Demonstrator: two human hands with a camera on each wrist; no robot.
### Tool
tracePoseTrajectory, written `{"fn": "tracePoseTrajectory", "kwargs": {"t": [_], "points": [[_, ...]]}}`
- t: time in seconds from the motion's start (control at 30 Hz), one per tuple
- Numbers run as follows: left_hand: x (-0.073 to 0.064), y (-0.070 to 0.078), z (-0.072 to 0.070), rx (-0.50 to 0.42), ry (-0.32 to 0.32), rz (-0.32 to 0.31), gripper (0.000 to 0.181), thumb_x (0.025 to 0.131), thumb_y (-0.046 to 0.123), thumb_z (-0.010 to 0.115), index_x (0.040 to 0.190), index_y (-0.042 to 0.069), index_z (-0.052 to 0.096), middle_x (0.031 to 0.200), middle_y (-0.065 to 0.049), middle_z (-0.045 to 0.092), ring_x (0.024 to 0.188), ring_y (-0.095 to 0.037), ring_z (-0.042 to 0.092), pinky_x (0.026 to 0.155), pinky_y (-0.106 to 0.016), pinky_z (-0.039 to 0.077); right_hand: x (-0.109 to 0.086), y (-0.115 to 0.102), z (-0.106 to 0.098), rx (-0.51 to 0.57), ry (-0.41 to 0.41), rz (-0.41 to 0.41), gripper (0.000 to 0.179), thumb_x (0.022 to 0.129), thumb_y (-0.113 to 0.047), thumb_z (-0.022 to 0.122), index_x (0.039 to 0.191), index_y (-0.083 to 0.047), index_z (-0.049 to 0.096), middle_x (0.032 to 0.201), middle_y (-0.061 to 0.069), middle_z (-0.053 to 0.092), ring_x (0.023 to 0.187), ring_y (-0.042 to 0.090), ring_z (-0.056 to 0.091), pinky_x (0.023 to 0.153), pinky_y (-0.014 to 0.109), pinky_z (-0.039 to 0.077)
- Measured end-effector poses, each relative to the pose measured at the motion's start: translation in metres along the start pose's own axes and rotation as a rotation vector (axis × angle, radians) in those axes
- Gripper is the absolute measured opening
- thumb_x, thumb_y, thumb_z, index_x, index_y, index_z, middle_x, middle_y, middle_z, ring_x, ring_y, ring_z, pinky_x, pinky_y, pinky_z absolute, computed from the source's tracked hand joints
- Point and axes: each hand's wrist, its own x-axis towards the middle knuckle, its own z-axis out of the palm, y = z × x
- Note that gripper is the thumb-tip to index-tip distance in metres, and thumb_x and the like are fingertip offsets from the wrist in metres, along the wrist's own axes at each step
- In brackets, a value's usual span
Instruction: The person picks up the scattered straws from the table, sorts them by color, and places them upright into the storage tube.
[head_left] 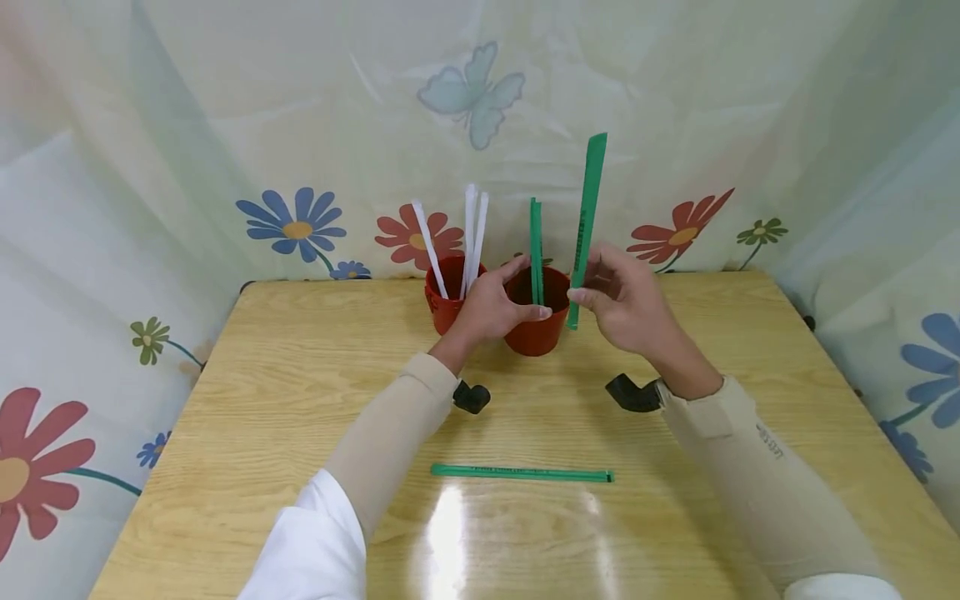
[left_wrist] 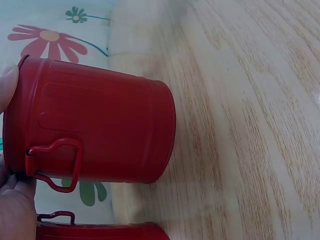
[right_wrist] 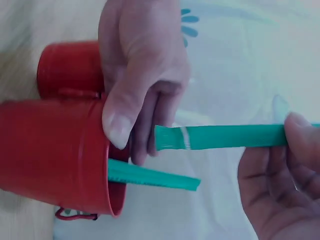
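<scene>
My right hand [head_left: 628, 304] pinches a long green wrapped straw [head_left: 590, 200] near its lower end, between thumb and fingers. It stands nearly upright beside the right red bucket [head_left: 534, 337]; the right wrist view shows its crimped end [right_wrist: 170, 138] apart from the bucket's mouth. At that bucket's rim, my left hand [head_left: 495, 308] grips with the thumb in front and fingers behind. Green straws [head_left: 536, 246] stand inside it. To its left is another red bucket [head_left: 444, 312], partly behind my left hand, with several white sticks [head_left: 469, 233] in it.
One more green wrapped straw [head_left: 521, 473] lies crosswise on the wooden table [head_left: 315, 367], closer to me. A flowered curtain [head_left: 360, 142] hangs behind the buckets and at both sides. Black camera mounts [head_left: 633, 393] jut from both wrists over the table.
</scene>
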Motion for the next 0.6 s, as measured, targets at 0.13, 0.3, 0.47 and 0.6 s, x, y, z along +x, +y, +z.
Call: {"fn": "tracePoseTrajectory", "kwargs": {"t": [0.13, 0.3, 0.47, 0.6], "points": [[0.0, -0.001, 0.002, -0.012, 0.006, 0.016, 0.088, 0.087, 0.027, 0.086, 0.162, 0.016, 0.04, 0.161, -0.002, 0.051, 0.153, -0.026, 0.042, 0.122, -0.046, 0.044, 0.013, 0.006, 0.002, -0.008, 0.089, 0.071, 0.01, 0.095, 0.012, 0.063, 0.105, 0.009, 0.059, 0.093, 0.005, 0.066, 0.089, 0.011, 0.065, 0.087, 0.013, 0.057], [-0.001, -0.003, 0.003, -0.007, 0.007, 0.008, 0.088, 0.087, 0.027, 0.086, 0.161, 0.017, 0.041, 0.16, 0.0, 0.052, 0.152, -0.024, 0.043, 0.123, -0.045, 0.043, 0.023, 0.017, 0.005, -0.05, 0.117, 0.139, 0.009, 0.097, 0.005, 0.065, 0.105, 0.006, 0.06, 0.097, 0.016, 0.068, 0.091, 0.009, 0.065, 0.086, 0.012, 0.055], [-0.001, -0.003, 0.002, -0.008, -0.001, -0.003, 0.088, 0.087, 0.027, 0.086, 0.162, 0.017, 0.04, 0.161, 0.0, 0.051, 0.152, -0.025, 0.044, 0.123, -0.046, 0.043, 0.032, 0.025, 0.006, -0.071, 0.129, 0.207, 0.006, 0.099, -0.003, 0.067, 0.101, 0.001, 0.063, 0.092, 0.009, 0.067, 0.086, 0.008, 0.065, 0.081, 0.015, 0.055], [0.0, -0.001, 0.0, -0.011, -0.002, 0.0, 0.089, 0.087, 0.028, 0.086, 0.162, 0.017, 0.039, 0.161, 0.0, 0.051, 0.152, -0.025, 0.044, 0.122, -0.046, 0.043, 0.039, 0.032, 0.009, -0.128, 0.129, 0.205, 0.007, 0.1, -0.006, 0.068, 0.099, 0.001, 0.067, 0.089, 0.012, 0.07, 0.082, 0.011, 0.065, 0.08, 0.016, 0.053]]}}
